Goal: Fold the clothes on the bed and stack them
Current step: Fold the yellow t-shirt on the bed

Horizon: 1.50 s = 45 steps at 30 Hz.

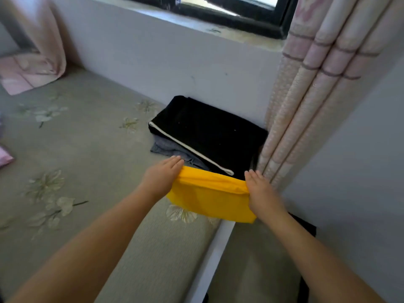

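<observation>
A folded yellow garment hangs in the air between my two hands, just above the bed's near edge. My left hand holds its left end and my right hand holds its right end, fingers stretched over the top with the thumbs hidden below the cloth. Just beyond it a stack of folded clothes lies on the bed in the corner by the wall: a black garment with a white stripe on top of a grey one.
The bed has a grey-green flowered sheet. A pink patterned curtain hangs at the right of the stack, under a dark-framed window. Pink bedding lies at the far left. The bed's white edge runs below my hands.
</observation>
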### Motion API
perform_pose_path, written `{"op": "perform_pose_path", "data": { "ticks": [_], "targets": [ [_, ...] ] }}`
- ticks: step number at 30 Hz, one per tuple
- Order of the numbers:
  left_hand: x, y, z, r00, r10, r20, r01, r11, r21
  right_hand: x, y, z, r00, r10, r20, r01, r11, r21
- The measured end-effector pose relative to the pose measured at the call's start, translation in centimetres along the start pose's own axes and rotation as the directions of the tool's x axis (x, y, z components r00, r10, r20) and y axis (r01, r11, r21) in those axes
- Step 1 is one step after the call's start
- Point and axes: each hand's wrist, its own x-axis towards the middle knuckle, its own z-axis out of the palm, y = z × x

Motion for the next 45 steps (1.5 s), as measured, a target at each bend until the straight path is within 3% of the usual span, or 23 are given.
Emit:
{"op": "perform_pose_path", "data": {
  "ticks": [4,8,12,14,16,18,19,21,22,25,31,34,38,41,45],
  "targets": [
    [10.6,-2.2,-1.9,0.998,0.042,-0.041,-0.041,0.999,0.01,9.2,1.8,-3.0,0.999,0.027,-0.041,-0.027,0.999,-0.016],
    [22.0,-4.9,-5.6,0.982,0.061,-0.18,-0.068,0.997,-0.03,19.1,3.7,-7.2,0.986,0.042,-0.162,-0.05,0.998,-0.046],
    [28.3,-7.0,-6.1,0.888,0.2,-0.414,-0.221,0.975,-0.002,25.0,4.3,-8.0,0.97,0.006,-0.243,-0.004,1.0,0.01],
    [29.8,-8.4,-3.9,0.86,0.26,-0.439,-0.242,0.965,0.096,26.3,3.9,-5.9,0.97,-0.028,-0.243,0.051,0.995,0.09],
    [30.8,-9.3,-0.3,0.892,0.305,-0.335,-0.27,0.951,0.149,27.2,3.7,-2.1,0.98,-0.047,-0.193,0.069,0.991,0.112],
    [30.9,-9.9,4.5,0.984,0.174,0.027,-0.176,0.975,0.138,27.5,3.6,3.1,0.997,-0.057,-0.054,0.06,0.996,0.058],
    [30.3,-10.1,7.3,0.978,0.068,0.195,-0.093,0.988,0.122,27.6,3.5,5.9,0.997,-0.059,0.046,0.057,0.998,0.034],
    [28.9,-9.1,12.6,0.93,-0.048,0.364,0.006,0.993,0.115,27.2,3.3,10.4,0.972,-0.04,0.233,0.041,0.999,0.0],
    [28.0,-8.2,14.7,0.918,-0.06,0.391,0.024,0.995,0.095,26.8,3.2,11.9,0.963,-0.036,0.268,0.046,0.998,-0.032],
    [26.7,-6.7,18.5,0.951,-0.104,0.292,0.095,0.995,0.044,26.5,3.6,14.7,0.987,-0.066,0.143,0.081,0.992,-0.095],
    [26.2,-6.4,19.3,0.976,-0.151,0.157,0.152,0.988,0.001,27.0,4.3,16.1,0.985,-0.167,-0.033,0.165,0.984,-0.066],
    [24.5,-6.4,17.9,0.978,-0.195,0.069,0.2,0.977,-0.075,27.4,2.7,15.1,0.942,-0.305,-0.139,0.303,0.952,-0.034],
    [19.2,-8.2,16.2,0.913,-0.407,0.039,0.409,0.905,-0.119,28.2,-2.6,14.0,0.856,-0.491,-0.165,0.5,0.866,0.017],
    [12.2,-9.8,14.9,0.806,-0.592,0.008,0.584,0.793,-0.174,27.5,-7.8,13.9,0.768,-0.635,-0.088,0.639,0.768,0.042],
    [-0.3,-10.8,13.8,0.614,-0.784,-0.089,0.759,0.618,-0.205,23.0,-15.6,15.8,0.537,-0.842,0.049,0.84,0.54,0.061]
  ]
}}
